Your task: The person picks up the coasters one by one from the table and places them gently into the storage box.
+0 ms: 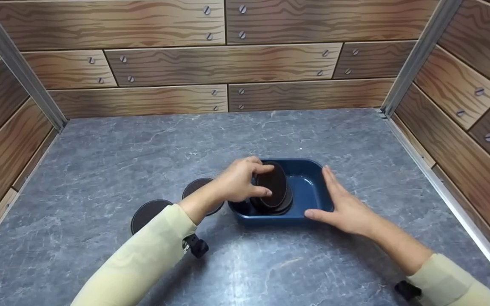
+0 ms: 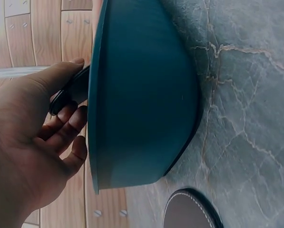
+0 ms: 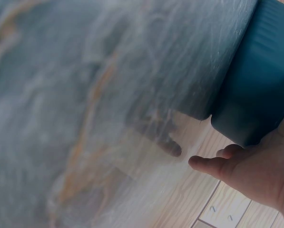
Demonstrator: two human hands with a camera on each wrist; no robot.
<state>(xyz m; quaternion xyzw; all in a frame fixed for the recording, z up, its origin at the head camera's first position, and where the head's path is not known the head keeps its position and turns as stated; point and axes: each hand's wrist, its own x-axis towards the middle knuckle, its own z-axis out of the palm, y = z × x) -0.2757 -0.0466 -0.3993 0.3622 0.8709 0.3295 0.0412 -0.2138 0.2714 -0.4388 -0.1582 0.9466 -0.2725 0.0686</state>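
Note:
My left hand (image 1: 240, 180) pinches a dark brown round coaster (image 1: 275, 185) between thumb and fingers. It is held tilted inside the left part of a blue rectangular tray (image 1: 309, 219). Beneath it, more coasters (image 1: 286, 203) lie stacked in the tray; how many is hidden. In the left wrist view, the held coaster (image 2: 75, 90) shows partly above the rim, with the tray wall (image 2: 142, 104) hiding the rest. Against the tray's right end rests my right hand (image 1: 347, 208), fingers straight along the side and thumb at the front corner.
Two more coasters with stitched edges lie on the grey marbled tabletop (image 1: 113, 170) left of the tray: one close coaster (image 1: 196, 187) and one nearer the front (image 1: 149, 214), both partly behind the left arm. Wood-patterned walls (image 1: 228, 63) enclose the back and sides.

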